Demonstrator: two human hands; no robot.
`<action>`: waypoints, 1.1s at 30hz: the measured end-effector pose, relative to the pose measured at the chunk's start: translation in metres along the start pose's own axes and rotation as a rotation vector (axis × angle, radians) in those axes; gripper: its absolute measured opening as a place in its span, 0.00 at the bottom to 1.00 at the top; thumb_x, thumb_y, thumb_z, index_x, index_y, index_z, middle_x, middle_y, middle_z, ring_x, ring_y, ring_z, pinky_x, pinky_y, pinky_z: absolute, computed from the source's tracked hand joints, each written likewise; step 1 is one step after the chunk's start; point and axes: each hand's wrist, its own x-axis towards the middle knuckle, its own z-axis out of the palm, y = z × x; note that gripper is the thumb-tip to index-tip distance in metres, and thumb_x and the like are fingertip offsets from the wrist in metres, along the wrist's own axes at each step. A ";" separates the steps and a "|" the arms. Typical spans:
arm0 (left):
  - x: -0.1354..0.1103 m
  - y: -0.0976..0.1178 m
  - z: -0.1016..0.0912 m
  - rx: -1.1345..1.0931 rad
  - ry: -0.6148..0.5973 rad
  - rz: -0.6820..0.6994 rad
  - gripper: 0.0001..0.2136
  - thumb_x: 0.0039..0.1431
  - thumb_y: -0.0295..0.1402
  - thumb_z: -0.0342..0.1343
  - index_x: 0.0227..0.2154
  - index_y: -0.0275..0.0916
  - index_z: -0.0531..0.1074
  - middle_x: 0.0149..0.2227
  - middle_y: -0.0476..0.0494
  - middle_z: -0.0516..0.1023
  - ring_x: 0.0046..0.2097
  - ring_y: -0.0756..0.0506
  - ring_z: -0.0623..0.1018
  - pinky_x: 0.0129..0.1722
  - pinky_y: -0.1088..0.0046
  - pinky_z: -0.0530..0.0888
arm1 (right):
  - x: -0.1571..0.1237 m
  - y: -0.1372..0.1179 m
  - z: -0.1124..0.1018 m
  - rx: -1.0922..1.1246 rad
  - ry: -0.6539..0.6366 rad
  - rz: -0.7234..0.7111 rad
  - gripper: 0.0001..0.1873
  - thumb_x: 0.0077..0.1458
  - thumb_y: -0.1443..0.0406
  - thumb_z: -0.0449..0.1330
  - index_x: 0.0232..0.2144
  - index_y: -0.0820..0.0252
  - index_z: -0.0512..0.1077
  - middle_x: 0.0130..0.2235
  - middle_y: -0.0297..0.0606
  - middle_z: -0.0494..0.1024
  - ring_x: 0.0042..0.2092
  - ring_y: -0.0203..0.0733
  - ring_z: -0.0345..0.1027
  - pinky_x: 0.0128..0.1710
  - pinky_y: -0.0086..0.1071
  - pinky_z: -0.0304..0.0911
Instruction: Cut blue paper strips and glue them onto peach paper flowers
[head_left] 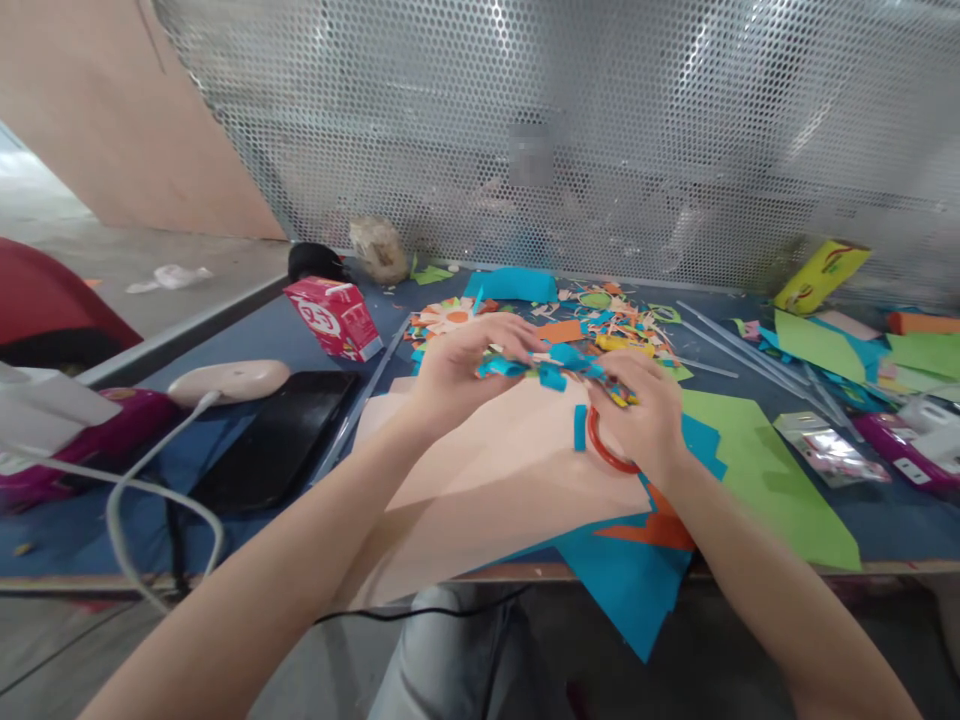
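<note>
My left hand point(465, 365) pinches one end of a strip of blue paper point(544, 368) over a large peach sheet point(480, 480). My right hand point(641, 415) grips scissors with a red handle loop point(604, 450) at the strip's other end. A short blue offcut point(580, 427) lies on the peach sheet just below. Both hands are closed. The scissor blades are hidden among the paper.
Paper scraps point(600, 320) are heaped behind the hands. Green sheets point(757, 460) and blue sheets point(630, 580) lie right and front. A red carton point(334, 318), black tablet point(277, 445), white cable point(142, 480) and pink device point(75, 440) sit left. A perforated metal screen point(525, 130) backs the table.
</note>
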 end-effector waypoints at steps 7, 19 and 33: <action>-0.002 0.010 -0.005 0.114 -0.043 0.256 0.09 0.47 0.41 0.60 0.18 0.45 0.74 0.27 0.46 0.79 0.39 0.43 0.75 0.44 0.60 0.70 | -0.003 -0.002 -0.021 -0.392 0.173 -0.461 0.17 0.49 0.68 0.61 0.42 0.45 0.71 0.34 0.33 0.77 0.35 0.40 0.67 0.33 0.35 0.65; 0.000 0.015 -0.002 0.061 -0.034 0.245 0.06 0.45 0.38 0.62 0.19 0.44 0.73 0.26 0.46 0.79 0.34 0.45 0.76 0.40 0.62 0.71 | -0.001 -0.002 -0.020 -0.475 0.196 -0.610 0.15 0.45 0.68 0.63 0.39 0.51 0.73 0.30 0.34 0.76 0.33 0.39 0.65 0.30 0.33 0.65; -0.004 0.007 0.001 -0.014 -0.019 0.167 0.04 0.46 0.28 0.61 0.23 0.39 0.71 0.29 0.44 0.78 0.35 0.46 0.76 0.41 0.64 0.73 | 0.003 -0.007 -0.016 -0.459 0.193 -0.572 0.13 0.45 0.69 0.63 0.36 0.58 0.71 0.29 0.35 0.76 0.29 0.36 0.64 0.28 0.31 0.63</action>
